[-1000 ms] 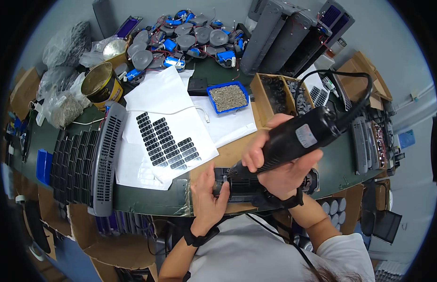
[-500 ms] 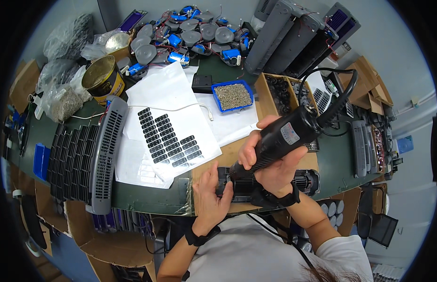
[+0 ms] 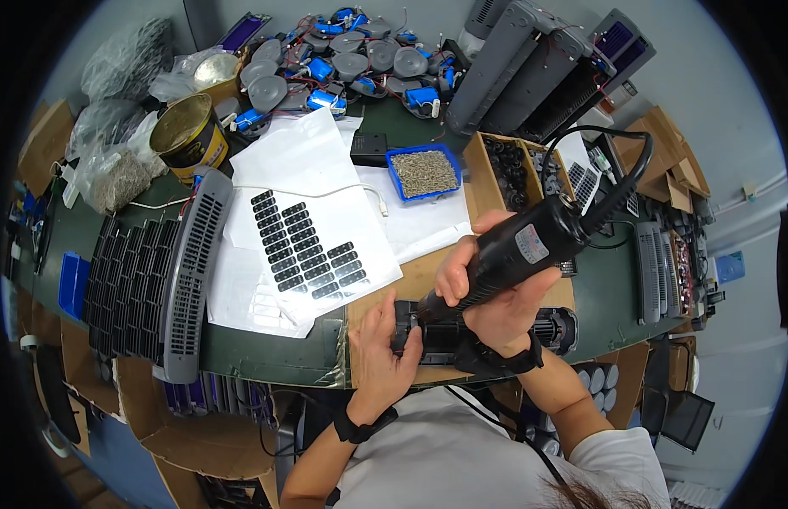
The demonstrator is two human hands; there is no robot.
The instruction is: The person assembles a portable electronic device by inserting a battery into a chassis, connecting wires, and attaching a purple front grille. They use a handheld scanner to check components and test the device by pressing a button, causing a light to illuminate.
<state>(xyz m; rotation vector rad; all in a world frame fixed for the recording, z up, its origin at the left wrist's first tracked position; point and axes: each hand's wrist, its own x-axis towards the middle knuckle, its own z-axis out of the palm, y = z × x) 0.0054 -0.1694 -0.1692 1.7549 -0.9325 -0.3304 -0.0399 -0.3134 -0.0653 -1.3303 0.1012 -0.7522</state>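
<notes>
My right hand [image 3: 504,314] is wrapped round a black corded electric screwdriver [image 3: 523,248], tilted with its tip down to the left. The tip meets the left part of a long black housing [image 3: 436,342] lying on a piece of brown cardboard [image 3: 462,261]; the exact contact spot is hidden. My left hand [image 3: 382,346] holds the left end of that housing, fingers on the far side and thumb on the near side. Part of the housing is covered by my right wrist, and its ribbed right end [image 3: 557,331] shows beyond.
A blue tray of small screws [image 3: 424,173] sits past the cardboard, beside a wooden box of black parts [image 3: 506,174]. White paper with black stickers [image 3: 326,195] lies left. Grey slotted panels [image 3: 195,276] stand farther left. Blue-and-grey wired parts [image 3: 352,64] pile up behind.
The whole view has shifted very slightly. Both hands keep their grip, and the screwdriver stays at the left part of the housing.
</notes>
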